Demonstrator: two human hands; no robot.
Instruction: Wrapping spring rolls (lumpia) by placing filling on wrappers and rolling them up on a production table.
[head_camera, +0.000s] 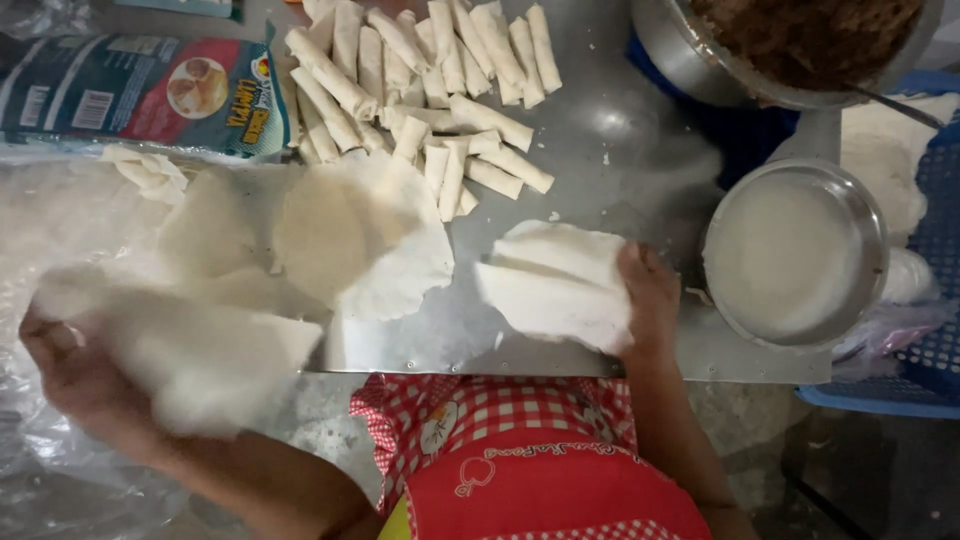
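Observation:
My left hand (75, 375) at the lower left holds a thin white wrapper sheet (200, 350), blurred by motion, above the steel table's front edge. My right hand (648, 300) presses on a folded white wrapper (555, 280) lying on the steel table (620, 150). Between the hands lie loose round wrapper sheets (360, 235), overlapping each other. Several finished white rolls (430, 80) are piled at the back of the table.
A round metal bowl of white liquid (795, 255) stands right of my right hand. A big metal bowl of brown filling (800, 40) with a spoon sits at the back right. A printed wrapper packet (140, 95) lies back left. Clear plastic (40, 470) covers the left.

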